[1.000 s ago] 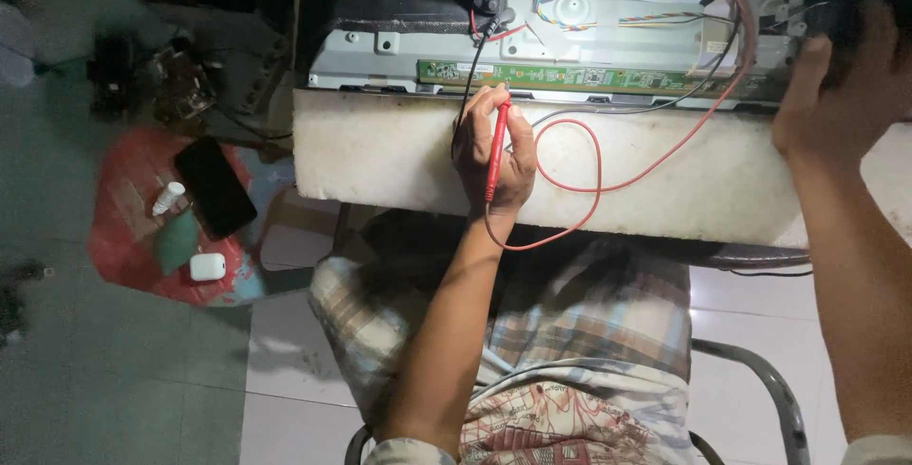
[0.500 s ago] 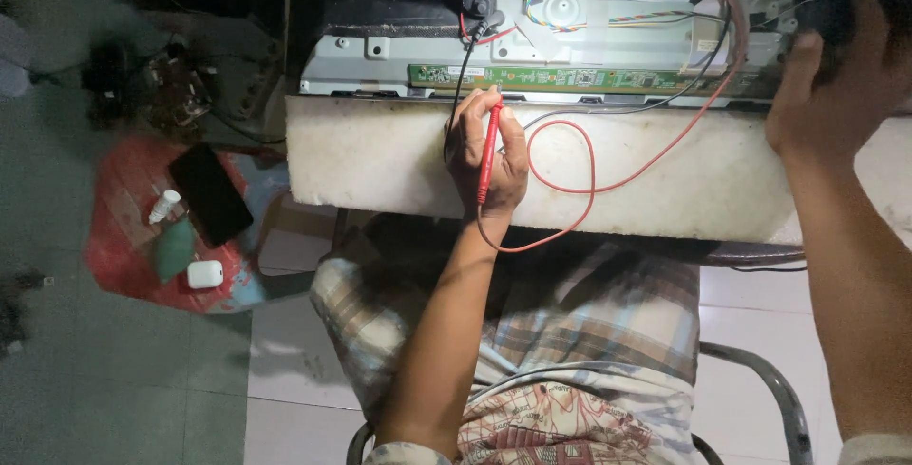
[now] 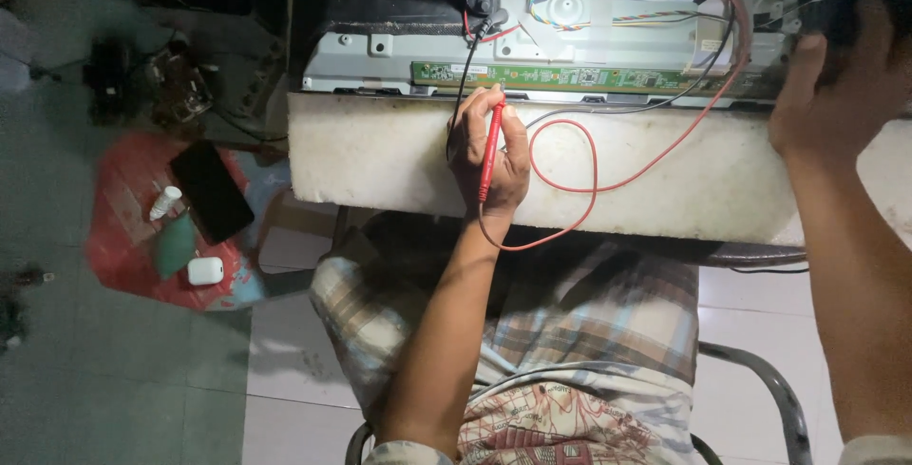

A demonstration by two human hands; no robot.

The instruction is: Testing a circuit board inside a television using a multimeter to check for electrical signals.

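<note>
The left hand [image 3: 489, 147] clenched a slim red probe [image 3: 490, 147] against a white foam slab [image 3: 380, 156], its tip near the narrow green circuit strip [image 3: 570, 76]. A red wire [image 3: 589, 180] looped across the foam toward the right hand [image 3: 836, 85], which gripped a dark object at the metal chassis [image 3: 399, 61]. On the floor, a red mat [image 3: 123, 208] held a black phone [image 3: 211, 189] and a small white case [image 3: 204, 270].

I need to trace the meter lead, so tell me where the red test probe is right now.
In the head view, the red test probe sits in the left hand, just left of centre, tip up against the green circuit board strip, over the white foam slab.
</note>
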